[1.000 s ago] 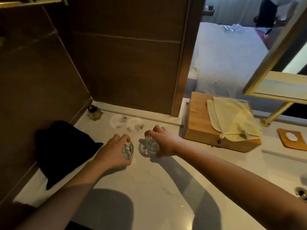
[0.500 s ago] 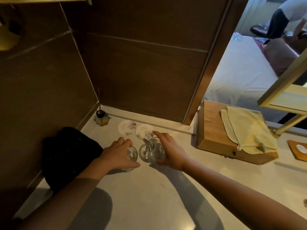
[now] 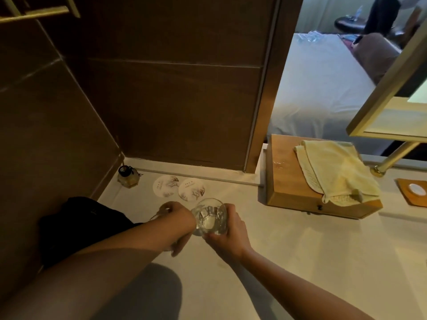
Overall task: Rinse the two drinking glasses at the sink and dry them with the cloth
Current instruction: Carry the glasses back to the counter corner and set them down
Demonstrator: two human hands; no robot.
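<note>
My right hand [image 3: 227, 236] is shut around a clear drinking glass [image 3: 209, 217], lifted off the pale counter [image 3: 300, 262] with its mouth facing me. My left hand [image 3: 179, 224] grips the second glass [image 3: 159, 212]; only a sliver of its rim shows behind my wrist. A pale yellow cloth [image 3: 335, 172] lies draped over a wooden box [image 3: 291, 185] to the right. The sink is out of view.
Two round paper coasters [image 3: 179, 188] lie by the back wall beside a small bottle [image 3: 128, 177]. A black bag [image 3: 80, 225] sits at the left wall. A wooden soap dish [image 3: 413, 190] and a brass mirror post [image 3: 390, 159] stand at the right.
Both hands have lifted the glasses off the counter and drawn them toward me. The right glass has tipped so its mouth faces up, and the view has shifted left.
</note>
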